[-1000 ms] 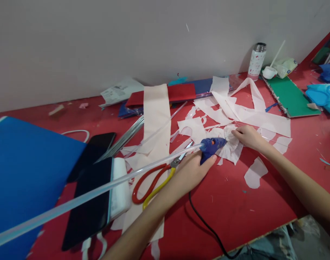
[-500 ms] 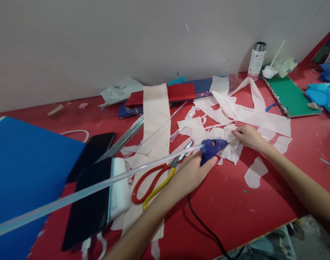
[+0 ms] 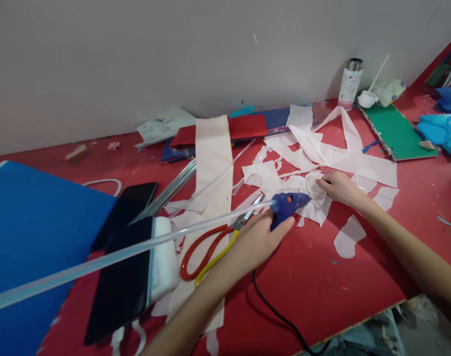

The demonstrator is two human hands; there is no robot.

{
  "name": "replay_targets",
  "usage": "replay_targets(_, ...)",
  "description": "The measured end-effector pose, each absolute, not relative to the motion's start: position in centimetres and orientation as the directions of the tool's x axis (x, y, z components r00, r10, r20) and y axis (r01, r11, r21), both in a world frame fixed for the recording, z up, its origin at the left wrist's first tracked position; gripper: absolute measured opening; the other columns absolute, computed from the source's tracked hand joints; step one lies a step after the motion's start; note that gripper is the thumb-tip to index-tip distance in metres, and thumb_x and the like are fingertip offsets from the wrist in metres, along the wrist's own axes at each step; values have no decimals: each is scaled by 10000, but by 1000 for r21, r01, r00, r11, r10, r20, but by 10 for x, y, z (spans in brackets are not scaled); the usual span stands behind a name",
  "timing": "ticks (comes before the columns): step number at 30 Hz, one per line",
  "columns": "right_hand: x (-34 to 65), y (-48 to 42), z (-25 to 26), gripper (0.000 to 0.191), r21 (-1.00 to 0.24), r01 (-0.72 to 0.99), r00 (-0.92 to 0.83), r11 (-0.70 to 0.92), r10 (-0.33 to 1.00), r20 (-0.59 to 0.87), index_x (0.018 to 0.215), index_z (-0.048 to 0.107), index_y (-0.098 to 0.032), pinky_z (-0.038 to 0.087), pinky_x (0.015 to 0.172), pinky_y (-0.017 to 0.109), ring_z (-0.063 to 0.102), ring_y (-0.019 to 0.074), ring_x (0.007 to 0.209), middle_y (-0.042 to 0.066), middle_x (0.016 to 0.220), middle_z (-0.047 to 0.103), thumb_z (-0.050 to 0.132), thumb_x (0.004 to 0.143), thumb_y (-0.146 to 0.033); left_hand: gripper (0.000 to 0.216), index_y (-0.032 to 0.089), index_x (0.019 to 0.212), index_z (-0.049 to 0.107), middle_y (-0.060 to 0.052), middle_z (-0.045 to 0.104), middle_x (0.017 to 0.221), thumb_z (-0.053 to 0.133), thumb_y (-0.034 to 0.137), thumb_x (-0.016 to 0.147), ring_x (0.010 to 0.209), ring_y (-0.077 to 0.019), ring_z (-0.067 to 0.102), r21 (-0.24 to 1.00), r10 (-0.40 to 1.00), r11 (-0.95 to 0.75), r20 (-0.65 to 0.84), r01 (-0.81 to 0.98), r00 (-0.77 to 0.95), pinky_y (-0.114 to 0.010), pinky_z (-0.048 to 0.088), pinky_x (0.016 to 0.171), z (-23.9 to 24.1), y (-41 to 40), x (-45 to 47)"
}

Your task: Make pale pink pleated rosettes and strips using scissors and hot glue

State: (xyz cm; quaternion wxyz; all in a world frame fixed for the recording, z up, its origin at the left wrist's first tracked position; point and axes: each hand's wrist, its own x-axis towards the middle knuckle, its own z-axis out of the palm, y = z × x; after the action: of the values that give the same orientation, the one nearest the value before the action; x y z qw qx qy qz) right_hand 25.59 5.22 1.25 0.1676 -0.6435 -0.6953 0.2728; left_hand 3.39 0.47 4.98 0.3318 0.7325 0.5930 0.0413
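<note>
My left hand is wrapped round the grip of a blue glue gun. A long clear glue stick runs out of its back end toward the lower left. The gun's nozzle points right, at or very near a gathered piece of white cloth. My right hand pinches the upper right part of that cloth between thumb and fingers. Scissors with red and yellow handles lie just left of my left hand, partly covered by my forearm and the glue stick.
Pale fabric strips and scraps litter the red table. A phone, a white power bank and a blue board lie left. A bottle and a green board stand back right. A black cord trails frontward.
The glue gun has drawn back very slightly to the left, and its glue stick has shifted a little upward at the far left. My right hand keeps its pinch on the cloth.
</note>
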Motion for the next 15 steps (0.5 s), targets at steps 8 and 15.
replay_targets(8, 257, 52, 10, 344, -599, 800, -123, 37, 987, -103, 514, 254, -205, 195, 497, 275, 286, 95, 457, -38, 478, 302, 404, 821, -246, 383, 188, 830, 578, -117, 678, 903, 376, 512, 807, 888, -289, 616, 542, 931, -53, -275, 838, 238, -400, 460, 800, 50, 7, 35)
replay_targets(15, 261, 52, 12, 373, -619, 785, -128, 28, 985, -118, 498, 250, -204, 213, 492, 270, 301, 92, 435, -40, 439, 307, 401, 833, -271, 385, 188, 829, 590, -78, 649, 724, 380, 510, 798, 752, -260, 614, 565, 945, -69, -228, 822, 236, -339, 454, 659, 47, 8, 34)
